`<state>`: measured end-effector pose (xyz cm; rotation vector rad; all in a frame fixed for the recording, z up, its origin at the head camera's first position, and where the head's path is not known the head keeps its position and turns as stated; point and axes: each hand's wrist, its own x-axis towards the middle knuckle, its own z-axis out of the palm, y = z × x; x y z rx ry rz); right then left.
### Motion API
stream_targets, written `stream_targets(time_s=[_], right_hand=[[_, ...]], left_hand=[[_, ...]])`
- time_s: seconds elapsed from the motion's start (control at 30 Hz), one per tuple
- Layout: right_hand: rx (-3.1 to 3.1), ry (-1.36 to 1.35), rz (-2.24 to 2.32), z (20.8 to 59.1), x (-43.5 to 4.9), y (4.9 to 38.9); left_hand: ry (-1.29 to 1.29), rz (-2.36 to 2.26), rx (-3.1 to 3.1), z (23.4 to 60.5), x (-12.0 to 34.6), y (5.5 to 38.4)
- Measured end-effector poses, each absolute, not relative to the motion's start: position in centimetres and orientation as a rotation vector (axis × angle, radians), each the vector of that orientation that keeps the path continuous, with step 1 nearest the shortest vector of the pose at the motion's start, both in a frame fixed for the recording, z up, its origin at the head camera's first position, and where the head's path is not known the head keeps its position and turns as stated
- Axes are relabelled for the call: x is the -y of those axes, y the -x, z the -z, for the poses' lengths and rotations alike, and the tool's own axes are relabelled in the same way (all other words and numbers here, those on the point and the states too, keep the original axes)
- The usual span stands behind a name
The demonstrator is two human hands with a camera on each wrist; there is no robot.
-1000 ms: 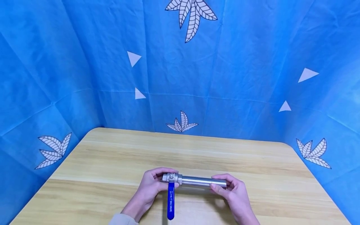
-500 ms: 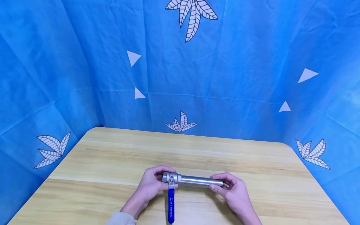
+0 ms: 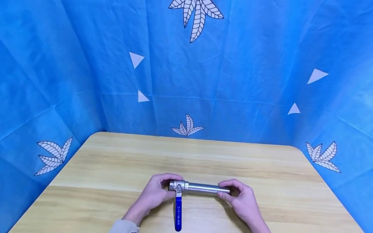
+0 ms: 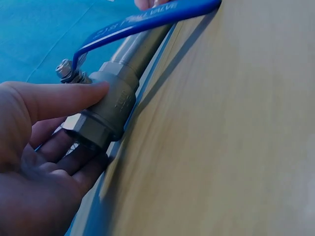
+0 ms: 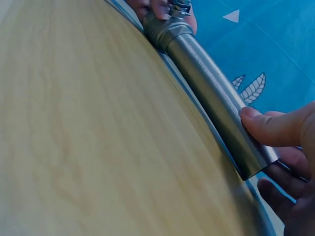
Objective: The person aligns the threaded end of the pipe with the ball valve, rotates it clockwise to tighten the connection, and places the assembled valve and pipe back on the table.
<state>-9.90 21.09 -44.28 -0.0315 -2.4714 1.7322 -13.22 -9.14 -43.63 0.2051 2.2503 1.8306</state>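
A steel ball valve [image 3: 174, 185] with a long blue lever handle [image 3: 178, 212] is joined at its right end to a shiny metal pipe [image 3: 201, 188]. The lever points toward the person. My left hand [image 3: 155, 191] grips the valve body at its hexagonal end, thumb on the near side and fingers round the far side. At the pipe's free end, my right hand [image 3: 243, 199] pinches it between thumb and fingers. In the left wrist view, the valve [image 4: 115, 93] shows its hex end near the palm. The right wrist view shows the pipe's cut end [image 5: 261, 167] beside the fingers.
Under the hands lies a light wood-grain table [image 3: 131, 158] with rounded far corners. Blue cloth [image 3: 186, 74] printed with white leaves and triangles hangs behind it and on both sides.
The blue lever has swung slightly, and its pivot now faces more toward the person. The pipe's free end has shifted a little left. Both hands keep their hold.
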Motion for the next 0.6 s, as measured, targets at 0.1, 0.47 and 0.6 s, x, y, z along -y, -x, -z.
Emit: stream_targets(time_s=[0.1, 0.47, 0.6], right_hand=[[2.496, 0.032, -1.735, 44.4, -21.2, 9.9], [2.521, 0.084, -1.765, 44.6, -21.4, 9.7], [2.469, 0.085, -1.804, 44.5, -21.5, 9.7]], left_hand=[[-0.193, -1.812, -2.257, 43.7, 9.4, 13.1], [-0.194, -1.781, -2.222, 43.5, 9.8, 13.1], [-0.228, -1.759, -2.203, 42.7, 11.0, 13.2]])
